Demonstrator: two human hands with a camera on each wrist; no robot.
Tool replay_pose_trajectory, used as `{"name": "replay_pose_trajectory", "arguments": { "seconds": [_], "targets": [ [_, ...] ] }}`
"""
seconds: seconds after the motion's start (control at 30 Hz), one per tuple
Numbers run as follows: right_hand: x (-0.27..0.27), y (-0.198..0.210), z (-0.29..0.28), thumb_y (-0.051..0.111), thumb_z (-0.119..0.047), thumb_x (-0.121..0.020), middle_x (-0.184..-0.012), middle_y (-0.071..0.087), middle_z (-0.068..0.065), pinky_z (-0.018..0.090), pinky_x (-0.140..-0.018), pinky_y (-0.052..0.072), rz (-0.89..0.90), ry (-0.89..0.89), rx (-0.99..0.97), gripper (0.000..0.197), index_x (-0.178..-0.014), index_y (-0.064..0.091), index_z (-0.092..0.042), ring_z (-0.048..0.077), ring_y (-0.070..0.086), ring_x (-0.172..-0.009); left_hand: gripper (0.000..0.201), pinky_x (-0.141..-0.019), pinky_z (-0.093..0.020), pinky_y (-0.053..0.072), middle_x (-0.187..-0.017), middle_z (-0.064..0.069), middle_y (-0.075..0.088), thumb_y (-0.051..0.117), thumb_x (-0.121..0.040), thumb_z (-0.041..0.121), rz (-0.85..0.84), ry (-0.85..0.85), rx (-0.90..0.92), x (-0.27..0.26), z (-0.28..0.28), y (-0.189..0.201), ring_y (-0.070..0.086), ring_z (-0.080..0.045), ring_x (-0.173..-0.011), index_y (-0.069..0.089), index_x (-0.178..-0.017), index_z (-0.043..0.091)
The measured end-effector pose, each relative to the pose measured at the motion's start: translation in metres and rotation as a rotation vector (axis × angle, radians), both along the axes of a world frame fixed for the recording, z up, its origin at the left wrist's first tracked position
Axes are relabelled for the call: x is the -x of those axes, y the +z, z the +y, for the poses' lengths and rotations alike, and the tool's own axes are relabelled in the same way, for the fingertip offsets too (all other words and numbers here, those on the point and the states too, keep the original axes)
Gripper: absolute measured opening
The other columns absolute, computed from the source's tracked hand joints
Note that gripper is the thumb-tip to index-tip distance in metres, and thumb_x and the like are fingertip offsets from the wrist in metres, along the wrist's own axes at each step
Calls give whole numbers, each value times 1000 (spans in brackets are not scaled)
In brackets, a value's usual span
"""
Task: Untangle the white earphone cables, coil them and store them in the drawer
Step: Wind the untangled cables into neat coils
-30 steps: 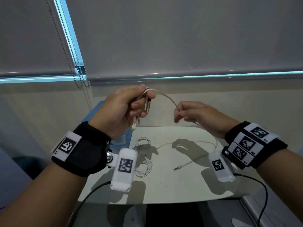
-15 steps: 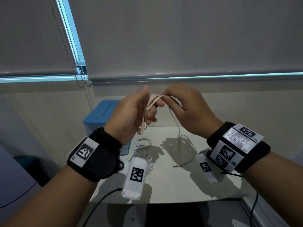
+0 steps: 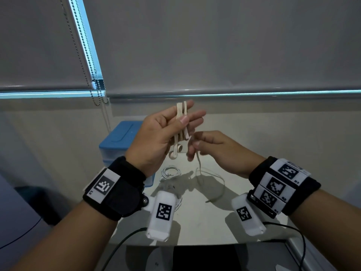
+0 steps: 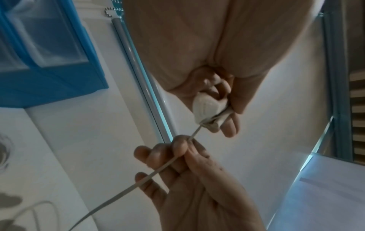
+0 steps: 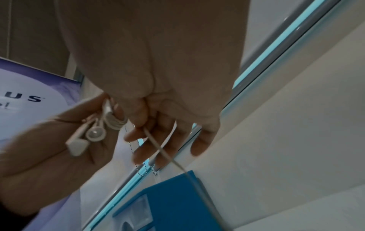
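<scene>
Grey roller blinds [image 3: 214, 45] hang above a white table [image 3: 205, 222].

Head view set high, faced forward and down over both hands [image 3: 175, 137] and the bench [image 3: 205, 218], wrist views set close under each palm, faced along the fingers, blue drawer box [image 3: 119, 137] shared by all three.

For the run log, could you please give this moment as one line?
phase: coiling | left hand: holds cable loops | right hand: pinches loose cable | second coil: on table | drawer unit: untouched
</scene>
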State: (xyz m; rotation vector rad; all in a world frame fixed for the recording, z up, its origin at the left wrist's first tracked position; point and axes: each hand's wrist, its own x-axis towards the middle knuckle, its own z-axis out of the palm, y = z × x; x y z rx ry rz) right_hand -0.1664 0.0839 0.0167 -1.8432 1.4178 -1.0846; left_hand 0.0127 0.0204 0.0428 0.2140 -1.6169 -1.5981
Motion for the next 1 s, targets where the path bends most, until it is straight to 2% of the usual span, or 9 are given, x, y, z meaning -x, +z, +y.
{"name": "replay_pose_trajectory", "arguments": {
  "seconds": [0.13, 0.27, 0.37, 0.47, 0.57, 0.7, 0.8, 0.9, 1.0],
  "targets": [
    [-10, 4, 9, 39, -12, -110, -66, 60, 11, 44, -87, 46, -143, 135, -136, 31, -89, 60, -3, 31, 66, -82, 42, -101, -26, 53, -130, -4, 71, 46, -106, 5, -14, 124, 52, 1, -9, -4, 66, -14, -123, 46, -148, 11],
    [-12, 28, 24, 38, -12, -109, -51, 45, 9, 45, -79, 47, -262, 176, -190, 33, -84, 57, -2, 31, 59, -63, 40, -99, -23, 52, -127, 1, 70, 48, -106, 3, -233, 282, 439, -4, -12, -10, 68, -5, -117, 51, -133, 31],
    [-7, 51, 28, 39, -13, -107, -46, 38, 6, 42, -72, 51, -307, 85, -154, 35, -78, 55, -3, 29, 50, -55, 24, -78, -24, 56, -107, 12, 72, 50, -106, 5, -387, 335, 679, -5, -10, -15, 69, 2, -98, 61, -127, 9],
    [3, 69, 24, 43, -18, -106, -48, 37, 2, 37, -67, 49, -296, -63, -109, 37, -72, 54, -9, 25, 45, -49, 21, -61, -36, 57, -98, 1, 74, 46, -106, 5, -405, 265, 654, -2, -3, -16, 70, -16, -88, 60, -119, -3],
    [17, 78, 13, 52, -27, -104, -57, 33, 2, 31, -60, 48, -263, -217, -52, 38, -68, 49, -16, 18, 36, -47, 31, -60, -26, 50, -85, -5, 74, 49, -104, 14, -371, 185, 556, 2, 5, -13, 67, -16, -76, 59, -115, -13],
    [22, 62, -2, 55, -30, -104, -55, 39, -2, 35, -63, 46, -158, -232, -75, 38, -70, 51, -12, 17, 42, -49, 24, -59, -25, 48, -69, -7, 65, 52, -106, 13, -295, 104, 381, 9, 12, -8, 57, -16, -59, 68, -117, 0],
    [20, 40, -6, 49, -29, -105, -63, 57, 0, 40, -77, 46, 42, -210, -66, 37, -75, 60, -10, 22, 58, -67, 21, -55, -30, 42, -64, -6, 64, 53, -105, 11, -235, 166, 289, 9, 12, -3, 55, -14, -52, 72, -105, 3],
    [15, 34, 0, 52, -15, -100, -97, 72, -5, 34, -93, 49, 108, -381, 230, 20, -96, 72, -17, 14, 66, -98, 23, -59, -41, 36, -61, -6, 63, 53, -104, 12, -179, 203, 164, 4, 6, 1, 54, -14, -50, 74, -100, 4],
    [3, 34, 9, 56, -4, -85, -125, 66, -9, 26, -106, 42, 169, -336, 502, 47, -127, 64, -22, 4, 57, -122, 24, -64, -37, 37, -58, -3, 62, 54, -103, 16, -140, 203, 71, 3, -2, 1, 52, -13, -49, 73, -98, 2]
  ]
}}
